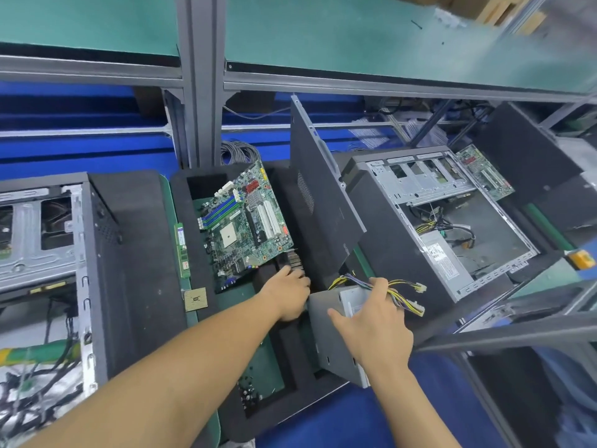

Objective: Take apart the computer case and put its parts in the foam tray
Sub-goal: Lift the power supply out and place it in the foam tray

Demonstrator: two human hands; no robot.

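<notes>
The black foam tray (206,273) lies in front of me with a green motherboard (247,221) tilted in its upper slot. A RAM stick (181,250) and a CPU chip (195,299) sit on its left rim. My right hand (376,321) grips the grey power supply (336,337) and its yellow cable bundle (403,294) over the tray's right slot. My left hand (289,294) rests at the supply's left edge, beside a finned heatsink (294,259). The open computer case (449,218) lies at right, with a black side panel (319,195) leaning against it.
Another open case (48,240) stands at left with loose cables (35,396) below it. A second motherboard (484,173) leans behind the right case. A grey frame post (200,79) rises behind the tray. Small screws (248,388) lie in the tray's lower pocket.
</notes>
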